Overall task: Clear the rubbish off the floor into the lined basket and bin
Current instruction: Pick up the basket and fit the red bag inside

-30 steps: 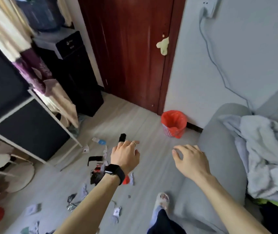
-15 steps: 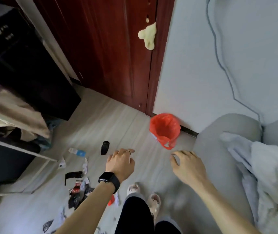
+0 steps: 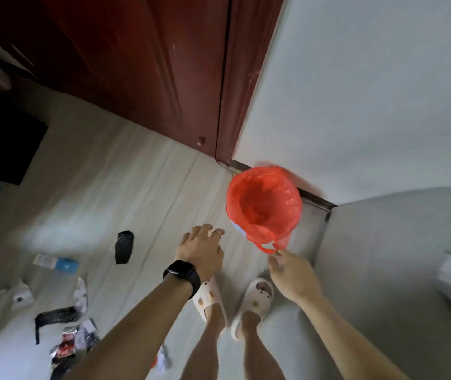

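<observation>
Basket (image 3: 235,228), lined with a thin orange-red bag (image 3: 287,193), stands against the wall (image 3: 356,91) at one o'clock from your slippers (image 3: 254,300). Its mouth is open and a handle loop droops toward six o'clock. Your right hand (image 3: 292,272) has its fingertips at that loop; whether they pinch it cannot be told. Your left hand (image 3: 201,249) is relaxed, holding nothing. Rubbish (image 3: 73,341) lies at eight o'clock, its print too blurred to read.

One lined basket (image 3: 264,187), two hands (image 3: 201,250) (image 3: 292,272), two slippers (image 3: 209,297) (image 3: 255,297), one watch (image 3: 181,272), one blue-and-white tube (image 3: 55,263)
</observation>
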The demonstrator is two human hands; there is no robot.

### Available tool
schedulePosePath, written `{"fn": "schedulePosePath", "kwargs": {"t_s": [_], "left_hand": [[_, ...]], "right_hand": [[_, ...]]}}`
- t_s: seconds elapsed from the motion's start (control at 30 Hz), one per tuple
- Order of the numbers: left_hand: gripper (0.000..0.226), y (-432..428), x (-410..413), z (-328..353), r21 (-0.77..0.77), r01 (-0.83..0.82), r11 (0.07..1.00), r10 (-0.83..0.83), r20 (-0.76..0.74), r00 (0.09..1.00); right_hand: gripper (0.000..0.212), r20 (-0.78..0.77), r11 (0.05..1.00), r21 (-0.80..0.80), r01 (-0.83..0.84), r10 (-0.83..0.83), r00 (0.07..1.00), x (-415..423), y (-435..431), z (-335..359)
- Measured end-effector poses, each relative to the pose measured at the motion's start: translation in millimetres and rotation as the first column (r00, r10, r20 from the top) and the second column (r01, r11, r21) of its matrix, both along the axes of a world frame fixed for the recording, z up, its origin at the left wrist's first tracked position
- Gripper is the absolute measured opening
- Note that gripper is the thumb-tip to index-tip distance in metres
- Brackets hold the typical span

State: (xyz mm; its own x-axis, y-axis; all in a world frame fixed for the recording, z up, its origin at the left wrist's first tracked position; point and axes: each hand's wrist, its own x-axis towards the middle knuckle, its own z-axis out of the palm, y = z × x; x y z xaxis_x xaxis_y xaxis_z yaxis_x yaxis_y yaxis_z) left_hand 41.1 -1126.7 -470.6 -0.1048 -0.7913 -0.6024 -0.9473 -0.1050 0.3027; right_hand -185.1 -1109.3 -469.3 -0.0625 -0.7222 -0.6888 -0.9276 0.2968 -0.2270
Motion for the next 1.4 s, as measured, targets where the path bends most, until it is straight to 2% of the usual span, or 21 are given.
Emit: {"fn": "schedulePosePath", "kwargs": {"t_s": [0.07,0.13,0.23,0.33,0.4,0.43,0.47,0.57,0.63,0.67,0.73,0.8,0.83,0.87,0.97,1.07,1.17,1.23,1.3,1.4], "left_hand": [[0.054,-19.2,-1.3,-39.2,-0.019,0.055,0.998,-0.055,0.017,0.998],[0.059,-35.7,-9.7,-97.2,-0.015,0.11,0.994,-0.109,0.046,0.993],[0.067,-52.9,-20.1,-165.2,-0.03,0.169,0.985,-0.166,0.079,0.983],[0.069,-60.7,-31.8,-216.6,-0.08,0.304,0.949,-0.294,0.112,0.949],[0.066,-59.5,-36.5,-239.7,-0.054,0.346,0.937,-0.338,0.113,0.934],[0.064,-54.9,-38.6,-248.8,-0.029,0.332,0.943,-0.328,0.093,0.94],[0.063,-51.0,-39.1,-253.4,-0.017,0.311,0.95,-0.309,0.08,0.948],[0.058,-38.1,-37.8,-245.5,-0.022,0.148,0.989,-0.148,-0.004,0.989],[0.054,-30.8,-35.3,-225.3,0.015,-0.125,0.992,0.125,-0.065,0.99],[0.053,-28.8,-31.4,-207.4,0.069,-0.299,0.952,0.304,-0.079,0.95],[0.055,-23.6,-25.3,-175.6,0.206,-0.621,0.757,0.646,-0.093,0.757],[0.063,-18.6,-17.5,-135.8,0.305,-0.767,0.565,0.814,-0.056,0.578],[0.065,-15.6,-12.4,-114.3,0.322,-0.794,0.516,0.845,-0.04,0.533],[0.064,-13.6,-1.4,-74.4,0.32,-0.817,0.48,0.865,-0.018,0.501],[0.053,-0.9,19.8,12.5,0.304,-0.832,0.464,0.87,0.017,0.492],[0.035,19.3,52.3,102.5,0.291,-0.87,0.398,0.915,-0.06,0.398],[0.018,37.6,81.2,179.8,0.255,-0.922,0.29,0.947,-0.214,0.238],[0.016,51.3,91.0,222.1,0.264,-0.939,0.219,0.941,-0.31,0.133],[0.014,80.7,98.8,270.2,0.256,-0.962,0.095,0.915,-0.403,-0.017],[0.015,126.3,95.5,314.0,0.242,-0.97,-0.026,0.846,-0.512,-0.15]], "right_hand": [[0.04,0.038,0.973,0.093,0.211,-0.215,0.976,-1.2,-19.5,-45.3],[0.052,0.034,0.867,0.172,0.468,-0.48,0.877,-10.2,-35.8,-110.8],[0.063,0.032,0.594,0.198,0.78,-0.799,0.6,-22.1,-56.1,-187.8],[0.056,0.055,0.384,0.178,0.906,-0.923,0.381,-34.6,-69.1,-242.7],[0.042,0.152,0.253,0.216,0.943,-0.963,0.224,-36.7,-71.7,-264.1],[0.038,0.192,0.214,0.236,0.948,-0.967,0.17,-37.5,-68.1,-272.8],[0.039,0.215,0.212,0.241,0.947,-0.963,0.161,-37.5,-66.1,-276.3],[0.049,0.228,0.283,0.214,0.935,-0.945,0.234,-32.9,-55.3,-267.1],[0.048,0.221,0.342,0.185,0.922,-0.928,0.3,-22.6,-50.3,-245.4],[0.046,0.214,0.388,0.174,0.905,-0.912,0.35,-13.9,-49.1,-225.9],[0.04,0.218,0.451,0.172,0.876,-0.884,0.413,4.8,-43.0,-188.0],[0.034,0.289,0.466,0.195,0.863,-0.868,0.403,25.5,-37.0,-145.9],[0.032,0.316,0.483,0.195,0.854,-0.855,0.412,35.4,-35.4,-124.0],[0.031,0.32,0.529,0.188,0.827,-0.829,0.458,49.2,-37.8,-85.6],[0.033,0.334,0.687,0.173,0.706,-0.715,0.614,71.3,-37.6,-1.2],[0.028,0.409,0.789,0.139,0.598,-0.596,0.692,94.1,-37.2,87.7],[0.027,0.508,0.861,0.097,0.499,-0.474,0.719,117.7,-42.9,162.6],[0.03,0.541,0.901,0.06,0.43,-0.391,0.745,128.7,-45.4,200.4],[0.034,0.581,0.946,0.012,0.325,-0.272,0.767,143.9,-38.1,242.9],[0.036,0.64,0.977,-0.049,0.208,-0.129,0.757,157.8,-24.3,279.3]]}}
